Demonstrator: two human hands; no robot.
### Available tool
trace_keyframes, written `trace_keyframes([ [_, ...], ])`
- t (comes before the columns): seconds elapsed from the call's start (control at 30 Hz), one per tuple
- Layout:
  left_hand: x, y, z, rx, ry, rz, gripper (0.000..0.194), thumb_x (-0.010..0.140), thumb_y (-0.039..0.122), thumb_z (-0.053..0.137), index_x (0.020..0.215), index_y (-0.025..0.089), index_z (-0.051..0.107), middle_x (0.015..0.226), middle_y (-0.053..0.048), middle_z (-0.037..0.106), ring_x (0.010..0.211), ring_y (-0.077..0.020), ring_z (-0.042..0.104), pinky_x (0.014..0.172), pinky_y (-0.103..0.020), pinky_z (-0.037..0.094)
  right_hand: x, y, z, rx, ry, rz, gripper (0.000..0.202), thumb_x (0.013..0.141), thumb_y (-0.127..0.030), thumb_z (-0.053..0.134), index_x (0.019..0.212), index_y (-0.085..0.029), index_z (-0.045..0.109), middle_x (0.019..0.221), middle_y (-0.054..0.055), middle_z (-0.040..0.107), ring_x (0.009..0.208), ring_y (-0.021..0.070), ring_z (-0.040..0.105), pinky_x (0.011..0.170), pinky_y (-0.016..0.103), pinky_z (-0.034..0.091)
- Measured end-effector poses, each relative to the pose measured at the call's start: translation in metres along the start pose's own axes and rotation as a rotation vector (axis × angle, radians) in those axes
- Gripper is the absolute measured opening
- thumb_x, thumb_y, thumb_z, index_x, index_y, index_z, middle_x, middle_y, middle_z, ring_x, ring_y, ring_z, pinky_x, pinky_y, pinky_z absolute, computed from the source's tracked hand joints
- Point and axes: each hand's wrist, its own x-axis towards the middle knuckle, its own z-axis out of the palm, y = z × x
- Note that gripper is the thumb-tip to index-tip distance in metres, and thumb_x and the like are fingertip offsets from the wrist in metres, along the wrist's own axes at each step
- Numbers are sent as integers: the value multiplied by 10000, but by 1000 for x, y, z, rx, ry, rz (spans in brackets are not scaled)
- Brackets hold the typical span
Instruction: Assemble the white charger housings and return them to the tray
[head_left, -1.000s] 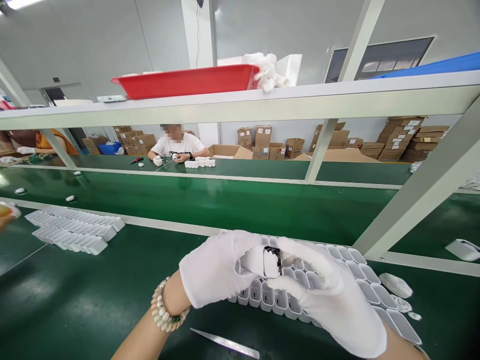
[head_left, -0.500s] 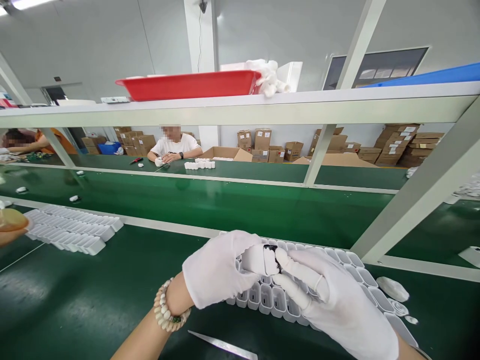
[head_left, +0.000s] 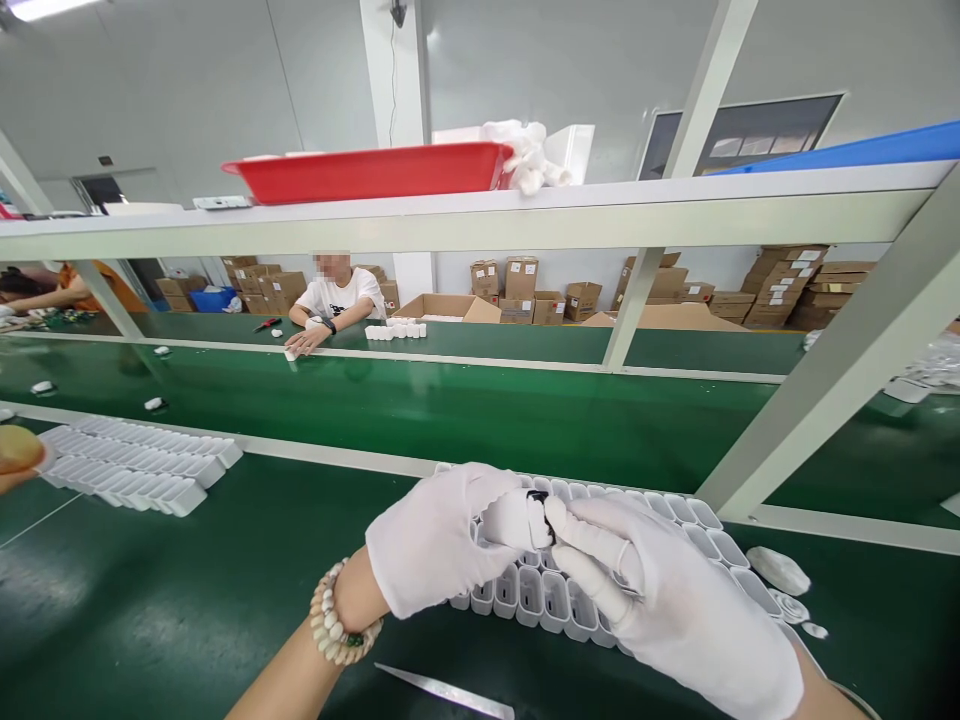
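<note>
Black-edged insert (head_left: 537, 517) now sits deeper in the white housing (head_left: 504, 519), long axis left-to-right; left hand (head_left: 444, 540) clamps fingers around housing, right hand (head_left: 667, 595) pinches insert's end.

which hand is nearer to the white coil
Right. The right hand is left of the white coil; the left hand is farther left, beyond it.

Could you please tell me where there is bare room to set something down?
The green tabletop looks bare between the leftmost white containers and the left hand; so does the middle of the green strip beyond the near rail. It is crowded around the right hand, with container rows beneath it and white items to their right.
</note>
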Motion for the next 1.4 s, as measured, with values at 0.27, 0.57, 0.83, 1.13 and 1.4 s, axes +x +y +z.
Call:
trace_keyframes([
  [0.27, 0, 0, -3, -36, -17, 27, 288, 737, 170, 737, 1012, 226, 674, 990, -6, 727, 889, -174, 687, 784, -251, 556, 0, -7, -7, -40, -54, -120, 294, 986, -214, 388, 808, -257, 618, 731, 14, 661, 564, 170, 614, 488, 286, 519],
  [0.57, 3, 1, -5, 5, -138, 12, 108, 773, 201, 690, 873, 225, 658, 878, 12, 684, 818, -150, 646, 785, -245, 543, 1, -8, 1, -18, -226, -42, 213, 988, -223, 438, 847, -229, 599, 705, -12, 611, 571, 154, 556, 530, 292, 461],
  [0.83, 8, -4, -4, -16, -210, 100, 84, 832, 143, 609, 777, 199, 581, 799, 13, 627, 751, -131, 603, 728, -231, 508, 0, -3, 5, -93, -291, -7, 279, 986, -183, 435, 727, -222, 533, 655, -37, 561, 559, 135, 493, 534, 278, 414],
  [1.13, 2, -1, 1, 129, -133, 140, 192, 758, 45, 592, 868, 201, 580, 917, 2, 660, 834, -158, 620, 777, -255, 494, -4, -1, 16, -228, -88, -167, 314, 940, -72, 399, 758, -236, 596, 586, -28, 566, 492, 151, 466, 504, 283, 333],
  [1.4, 3, 3, -1, 28, -148, 96, 130, 807, 74, 589, 801, 201, 560, 891, 9, 661, 806, -144, 610, 742, -242, 489, -2, -3, 15, -169, -102, -95, 409, 1035, -265, 355, 682, -228, 560, 569, -36, 534, 494, 142, 455, 507, 286, 355],
])
